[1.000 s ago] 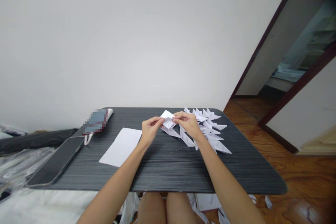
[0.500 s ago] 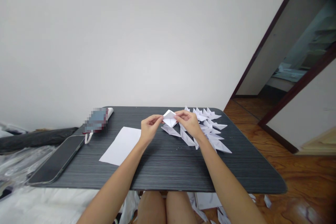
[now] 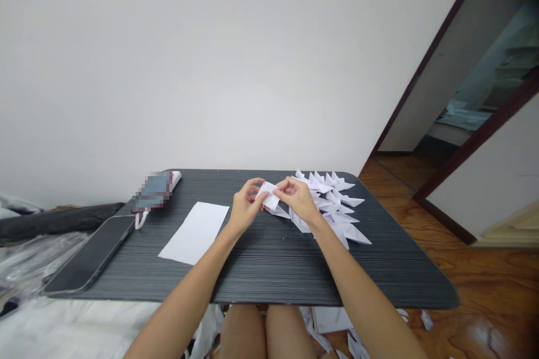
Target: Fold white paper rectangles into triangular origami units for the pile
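A small folded piece of white paper (image 3: 268, 195) is held up above the dark table between both hands. My left hand (image 3: 247, 202) pinches its left side, thumb on the near face and fingers behind. On the other side, my right hand (image 3: 297, 195) is closed on the paper's right edge with thumb and forefinger. Just beyond and to the right lie several folded paper boats (image 3: 337, 202), pointed and partly overlapping; my right hand and wrist hide some. A flat white sheet of paper (image 3: 194, 233) rests left of my left forearm.
A phone (image 3: 90, 255) lies at the table's left edge, with a blurred-out object (image 3: 154, 192) and a white cable (image 3: 142, 219) behind it. The black table (image 3: 273, 275) meets a white wall at the back. Paper scraps (image 3: 426, 320) lie on the wooden floor.
The folded paper has turned and tilted between my fingers. My left hand has shifted slightly right, its thumb now over the paper's face; my right hand has moved slightly left.
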`<move>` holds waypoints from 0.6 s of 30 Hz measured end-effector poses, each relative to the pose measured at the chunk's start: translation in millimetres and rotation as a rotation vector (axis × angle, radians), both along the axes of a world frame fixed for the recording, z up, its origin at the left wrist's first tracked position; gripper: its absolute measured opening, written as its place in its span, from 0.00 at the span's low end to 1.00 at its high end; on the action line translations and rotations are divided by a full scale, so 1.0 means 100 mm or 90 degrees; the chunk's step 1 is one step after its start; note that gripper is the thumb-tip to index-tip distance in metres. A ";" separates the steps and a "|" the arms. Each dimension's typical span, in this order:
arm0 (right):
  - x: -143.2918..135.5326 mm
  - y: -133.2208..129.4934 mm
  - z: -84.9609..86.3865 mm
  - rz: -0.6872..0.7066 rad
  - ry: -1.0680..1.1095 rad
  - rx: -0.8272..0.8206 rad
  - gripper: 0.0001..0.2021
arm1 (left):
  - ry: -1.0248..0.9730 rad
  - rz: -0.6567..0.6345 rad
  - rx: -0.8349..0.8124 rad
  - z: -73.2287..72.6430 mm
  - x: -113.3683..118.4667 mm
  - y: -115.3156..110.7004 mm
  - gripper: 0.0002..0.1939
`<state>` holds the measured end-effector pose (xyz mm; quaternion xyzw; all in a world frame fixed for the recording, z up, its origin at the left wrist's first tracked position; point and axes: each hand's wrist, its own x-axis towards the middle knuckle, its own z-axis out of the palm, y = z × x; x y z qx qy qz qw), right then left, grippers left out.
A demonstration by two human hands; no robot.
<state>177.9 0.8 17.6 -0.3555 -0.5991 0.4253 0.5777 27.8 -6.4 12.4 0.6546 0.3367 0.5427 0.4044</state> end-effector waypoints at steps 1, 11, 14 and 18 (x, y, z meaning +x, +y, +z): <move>0.00 -0.01 0.01 0.009 -0.007 -0.004 0.11 | 0.007 0.003 -0.001 0.00 0.00 0.00 0.17; 0.07 -0.07 0.10 0.114 -0.013 -0.064 0.12 | -0.010 -0.095 -0.021 0.02 -0.01 -0.01 0.20; 0.08 -0.08 0.11 0.155 -0.038 -0.073 0.13 | -0.035 -0.112 -0.038 0.01 -0.01 0.01 0.21; 0.12 -0.07 0.11 0.157 -0.049 -0.078 0.10 | 0.020 -0.130 -0.024 0.03 -0.06 0.03 0.14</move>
